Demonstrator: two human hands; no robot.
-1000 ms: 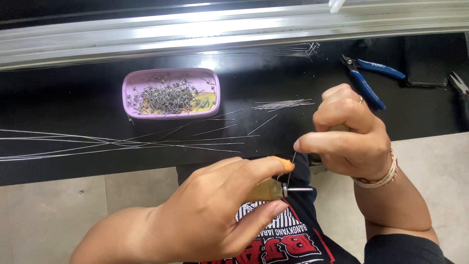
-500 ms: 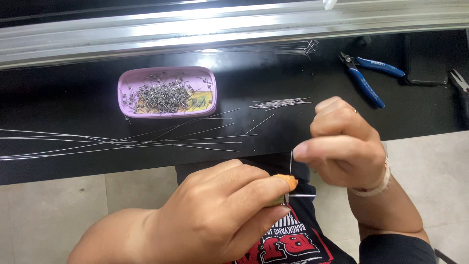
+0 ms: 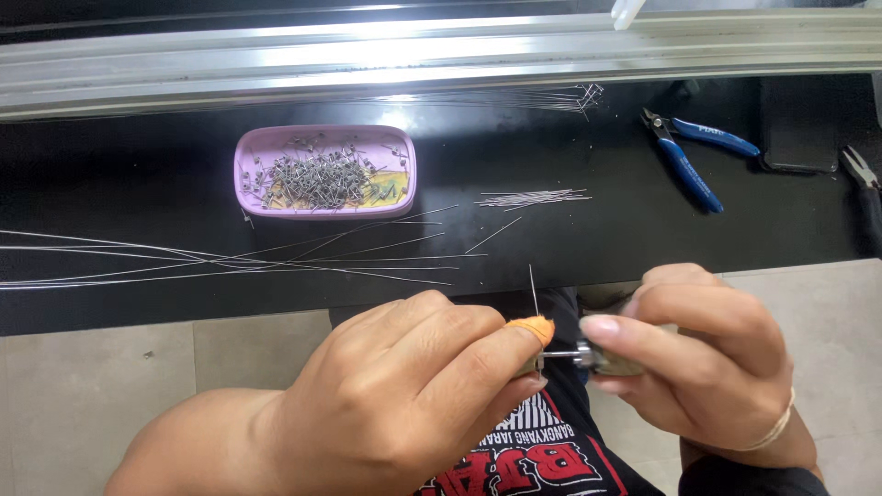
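My left hand [image 3: 404,395] is closed around a small tool, with an orange cot on the index fingertip [image 3: 531,329]. A short thin wire [image 3: 533,289] sticks up from that fingertip. My right hand [image 3: 707,354] grips the other end of the small metal tool [image 3: 588,356], and the two hands meet at its thin shaft, low in front of the black table edge. A pink tray [image 3: 248,174] filled with several small bent wire pieces lies on the black table behind them.
Long thin wires [image 3: 230,257] fan across the black table [image 3: 110,184] from the left. A bundle of short cut wires [image 3: 533,197] lies right of the tray. Blue-handled cutters [image 3: 689,156] and another plier [image 3: 864,184] rest at the far right. A metal rail [image 3: 367,55] runs along the back.
My right hand has dropped from holding the wire up high and now grips the tool beside my left fingertip. The wire stands up on its own from the tool.
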